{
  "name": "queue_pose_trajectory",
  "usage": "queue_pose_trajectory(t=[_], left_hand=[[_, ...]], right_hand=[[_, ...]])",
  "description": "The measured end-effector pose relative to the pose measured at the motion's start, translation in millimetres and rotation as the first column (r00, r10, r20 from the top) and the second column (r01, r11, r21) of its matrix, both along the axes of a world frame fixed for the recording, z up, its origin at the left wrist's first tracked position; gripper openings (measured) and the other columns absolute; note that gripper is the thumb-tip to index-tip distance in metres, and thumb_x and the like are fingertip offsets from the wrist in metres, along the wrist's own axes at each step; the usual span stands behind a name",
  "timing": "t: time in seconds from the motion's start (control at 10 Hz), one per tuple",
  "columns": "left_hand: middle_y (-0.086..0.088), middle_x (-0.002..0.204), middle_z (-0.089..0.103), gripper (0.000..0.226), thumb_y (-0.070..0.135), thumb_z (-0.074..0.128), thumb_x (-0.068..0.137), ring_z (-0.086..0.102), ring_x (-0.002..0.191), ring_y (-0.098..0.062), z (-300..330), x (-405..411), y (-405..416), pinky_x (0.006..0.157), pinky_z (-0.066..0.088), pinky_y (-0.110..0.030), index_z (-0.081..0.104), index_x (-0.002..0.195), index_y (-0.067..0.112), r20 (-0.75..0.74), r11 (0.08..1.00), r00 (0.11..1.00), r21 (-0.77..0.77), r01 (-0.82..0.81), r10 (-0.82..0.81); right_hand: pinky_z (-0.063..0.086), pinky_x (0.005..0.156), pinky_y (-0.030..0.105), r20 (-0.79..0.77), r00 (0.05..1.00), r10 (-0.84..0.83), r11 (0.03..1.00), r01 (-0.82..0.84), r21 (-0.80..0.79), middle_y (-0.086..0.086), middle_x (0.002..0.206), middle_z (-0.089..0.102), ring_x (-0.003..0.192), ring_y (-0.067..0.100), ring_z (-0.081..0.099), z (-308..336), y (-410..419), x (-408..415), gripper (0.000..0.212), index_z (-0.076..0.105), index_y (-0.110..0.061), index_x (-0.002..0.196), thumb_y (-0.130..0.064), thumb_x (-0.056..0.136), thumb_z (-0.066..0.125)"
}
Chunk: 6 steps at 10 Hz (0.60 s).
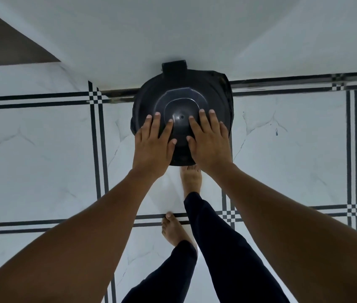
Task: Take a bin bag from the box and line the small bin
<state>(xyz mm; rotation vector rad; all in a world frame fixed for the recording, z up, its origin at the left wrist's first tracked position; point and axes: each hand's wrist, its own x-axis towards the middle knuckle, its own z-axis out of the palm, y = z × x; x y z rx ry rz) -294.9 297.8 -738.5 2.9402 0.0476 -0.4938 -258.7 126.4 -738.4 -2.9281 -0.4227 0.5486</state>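
A small black round bin [180, 99] stands on the tiled floor against a white wall, seen from straight above. Its lid is down. Black bin bag plastic [227, 92] bulges out around the rim on the right side. My left hand [153, 143] lies flat on the lid's near left part, fingers spread. My right hand [210, 141] lies flat on the near right part, fingers spread too. Neither hand grips anything. The box of bags is out of view.
The floor [42, 149] is white marble-look tile with black line borders. A white wall [173, 29] rises right behind the bin. My bare feet [191, 180] in dark trousers stand just in front of the bin.
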Motion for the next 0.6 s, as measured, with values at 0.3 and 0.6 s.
queue_pose_trajectory(t=[0.3,0.6], left_hand=[[-0.011,0.163,0.017,0.057,0.047,0.028,0.103,0.011,0.151,-0.032,56.0,12.8,6.0,0.118,0.022,-0.051,0.023,0.155,0.025,-0.063,0.999,0.998,-0.021,-0.029,0.028],[-0.015,0.163,0.018,0.060,0.050,0.028,0.102,0.013,0.150,-0.035,261.4,5.3,36.3,0.116,0.022,-0.052,0.022,0.156,0.023,0.157,0.999,0.987,0.047,-0.026,0.019]], right_hand=[[0.020,0.124,0.052,-0.058,0.997,0.043,0.999,-0.042,0.015,0.012,0.168,0.021,0.156,0.034,0.012,54.0,2.4,13.7,0.059,0.023,-0.020,0.160,-0.042,0.106,0.035],[0.018,0.125,0.048,0.114,0.988,0.100,0.994,-0.105,0.043,0.010,0.170,0.016,0.157,0.031,0.008,262.0,10.6,15.6,0.063,0.015,-0.021,0.162,-0.046,0.107,0.034]])
